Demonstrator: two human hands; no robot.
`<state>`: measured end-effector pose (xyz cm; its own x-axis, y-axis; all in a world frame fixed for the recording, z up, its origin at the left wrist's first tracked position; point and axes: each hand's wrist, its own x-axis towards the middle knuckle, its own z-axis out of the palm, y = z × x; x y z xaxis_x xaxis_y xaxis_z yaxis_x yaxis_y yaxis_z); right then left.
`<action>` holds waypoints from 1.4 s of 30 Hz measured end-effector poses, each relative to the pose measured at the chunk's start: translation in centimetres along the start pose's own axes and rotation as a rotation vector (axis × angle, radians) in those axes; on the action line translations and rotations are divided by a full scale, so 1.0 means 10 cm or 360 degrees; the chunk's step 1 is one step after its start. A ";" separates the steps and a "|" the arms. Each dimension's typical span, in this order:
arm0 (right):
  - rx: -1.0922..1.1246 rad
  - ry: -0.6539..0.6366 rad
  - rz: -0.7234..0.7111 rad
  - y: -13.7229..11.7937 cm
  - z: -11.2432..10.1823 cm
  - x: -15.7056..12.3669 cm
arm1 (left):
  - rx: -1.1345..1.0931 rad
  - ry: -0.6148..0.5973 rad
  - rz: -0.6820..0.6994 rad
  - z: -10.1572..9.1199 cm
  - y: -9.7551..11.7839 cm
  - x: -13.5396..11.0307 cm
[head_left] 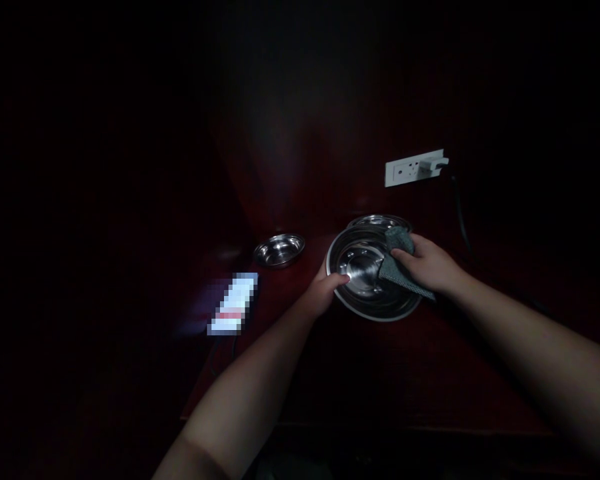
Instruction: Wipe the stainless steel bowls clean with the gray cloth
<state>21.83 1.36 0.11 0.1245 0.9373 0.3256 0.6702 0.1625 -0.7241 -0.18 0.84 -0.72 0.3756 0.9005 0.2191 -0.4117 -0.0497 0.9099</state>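
A round steel plate (360, 270) is tilted up toward me over a dark red table (380, 373). My left hand (325, 290) grips its left rim, thumb lying on the inner face. My right hand (427, 263) is closed on a grey cloth (397, 267) and presses it against the right side of the plate. Behind the held plate, the rim of another steel plate (377, 220) shows.
A small steel dish (279, 249) sits on the table to the left. A lit, blurred phone screen (233, 303) lies further left with a cable. A white wall socket (414, 168) with a plug and dark cord is on the wall behind. The surroundings are very dark.
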 end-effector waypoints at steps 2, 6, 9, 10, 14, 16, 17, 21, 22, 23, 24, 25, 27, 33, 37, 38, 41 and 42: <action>-0.0032 -0.0042 -0.0021 0.00 -0.01 0.00 | -0.0001 -0.0057 -0.0062 -0.01 0.01 -0.01; -0.0078 -0.0142 -0.0148 -0.01 -0.05 -0.02 | 0.0040 -0.0161 -0.0259 -0.06 0.00 -0.06; -0.0077 -0.0278 -0.0302 -0.04 -0.10 -0.04 | 0.0080 -0.0184 -0.0392 -0.08 0.00 -0.10; -0.0084 -0.0331 -0.0356 -0.05 -0.11 -0.04 | 0.0089 -0.0201 -0.0434 -0.08 0.01 -0.11; -0.0070 -0.0472 -0.0473 -0.09 -0.15 -0.05 | 0.0092 -0.0170 -0.0546 -0.06 0.05 -0.15; -0.0047 -0.0490 -0.0476 -0.10 -0.14 -0.06 | 0.0070 -0.0155 -0.0566 -0.05 0.07 -0.15; -0.0029 -0.0487 -0.0461 -0.10 -0.13 -0.06 | 0.0057 -0.0152 -0.0567 -0.04 0.08 -0.14; 0.0037 -0.0470 -0.0349 -0.09 -0.09 -0.05 | -0.0032 -0.0155 -0.0513 -0.03 0.06 -0.10; 0.0040 -0.0441 -0.0314 -0.08 -0.08 -0.04 | -0.0067 -0.0161 -0.0498 -0.05 0.04 -0.09; 0.0038 -0.0386 -0.0264 -0.07 -0.07 -0.02 | -0.0102 -0.0160 -0.0477 -0.06 0.02 -0.08; 0.0034 -0.0306 -0.0201 -0.06 -0.06 -0.01 | -0.0136 -0.0158 -0.0461 -0.08 0.00 -0.07; 0.0032 -0.0205 -0.0129 -0.05 -0.06 0.00 | -0.0161 -0.0152 -0.0441 -0.09 -0.02 -0.06; 0.0057 -0.0010 0.0011 -0.03 -0.03 0.03 | -0.0177 -0.0127 -0.0389 -0.11 -0.05 -0.06; 0.0178 0.0144 0.0024 0.00 0.06 0.03 | -0.0128 0.0003 -0.0236 0.00 -0.08 -0.13; 0.0440 0.0071 0.0019 -0.03 0.07 0.01 | -0.0166 0.0096 -0.0183 0.03 -0.08 -0.12; 0.0545 0.0034 0.0053 -0.04 0.06 0.01 | -0.0169 0.0113 -0.0182 0.02 -0.08 -0.11; 0.0779 -0.0035 0.0136 -0.08 0.03 0.00 | -0.0195 0.0139 -0.0159 -0.01 -0.11 -0.08; 0.0770 -0.0005 0.0142 -0.09 0.02 0.00 | -0.0205 0.0143 -0.0151 -0.01 -0.12 -0.08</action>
<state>21.08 1.28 0.62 0.1633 0.9549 0.2478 0.2405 0.2051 -0.9487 -0.09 0.24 -2.07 0.3443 0.9339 0.0967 -0.4833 0.0880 0.8710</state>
